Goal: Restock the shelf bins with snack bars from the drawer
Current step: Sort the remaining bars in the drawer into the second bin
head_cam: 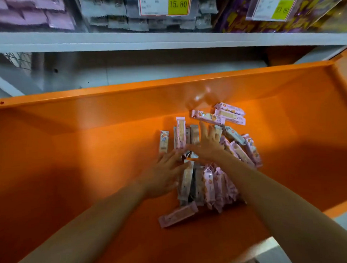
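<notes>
My right hand (207,145) covers the snack bars (212,185) under its palm, and the print on the wrappers around its fingers is too small for me to read. Far beyond the fingertips the right-side price tag (273,6) is smeared, and the orange drawer (71,154) runs off the left and bottom edges behind my wrists.

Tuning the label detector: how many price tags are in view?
2. The centre price tag hangs at the top edge over the grey packets; the right price tag hangs over the purple packets. Others may sit above the frame.
</notes>
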Motion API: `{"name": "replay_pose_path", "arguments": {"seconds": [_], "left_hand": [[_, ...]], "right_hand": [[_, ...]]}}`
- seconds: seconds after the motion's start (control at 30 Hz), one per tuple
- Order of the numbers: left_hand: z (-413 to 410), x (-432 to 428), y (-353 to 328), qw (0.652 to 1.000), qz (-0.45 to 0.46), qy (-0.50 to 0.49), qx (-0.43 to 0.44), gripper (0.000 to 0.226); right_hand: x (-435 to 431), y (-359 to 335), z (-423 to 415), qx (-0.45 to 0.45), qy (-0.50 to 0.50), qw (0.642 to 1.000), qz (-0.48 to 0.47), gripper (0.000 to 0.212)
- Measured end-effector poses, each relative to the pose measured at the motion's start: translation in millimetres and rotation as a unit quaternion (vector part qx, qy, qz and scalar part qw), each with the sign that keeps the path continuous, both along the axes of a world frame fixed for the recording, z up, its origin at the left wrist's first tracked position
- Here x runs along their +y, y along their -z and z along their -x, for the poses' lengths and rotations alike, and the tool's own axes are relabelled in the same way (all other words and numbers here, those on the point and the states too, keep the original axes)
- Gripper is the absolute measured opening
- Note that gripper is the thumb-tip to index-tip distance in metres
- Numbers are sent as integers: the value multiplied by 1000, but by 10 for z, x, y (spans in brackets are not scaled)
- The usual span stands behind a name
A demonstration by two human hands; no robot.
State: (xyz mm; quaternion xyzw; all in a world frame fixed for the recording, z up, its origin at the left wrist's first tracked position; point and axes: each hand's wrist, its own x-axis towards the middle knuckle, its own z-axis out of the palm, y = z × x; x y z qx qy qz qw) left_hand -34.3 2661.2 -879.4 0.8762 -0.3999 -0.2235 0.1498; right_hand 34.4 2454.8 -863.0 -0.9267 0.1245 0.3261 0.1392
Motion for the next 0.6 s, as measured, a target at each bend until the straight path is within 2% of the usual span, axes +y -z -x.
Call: {"name": "replay_pose_path", "arguments": {"seconds": [0.17,0.3,0.37,0.47,0.6], "left_hand": [[174,-247,-41,990,-78,117,1,67],[273,-313,-121,988,-131,76,37,67],[278,-285,-191,985,-148,68,61,69],[278,-205,-231,982,-159,38,93,73],[290,-84,-234,978,-165,-7,130,77]], "right_hand": [[-245,-177,272,113,42,991,52,137],[-374,-267,475,201,116,972,32,154],[-333,-330,640,217,110,969,50,142],[-175,-441,760,185,50,976,108,127],[-25,-345,769,158,26,977,143,121]]}}
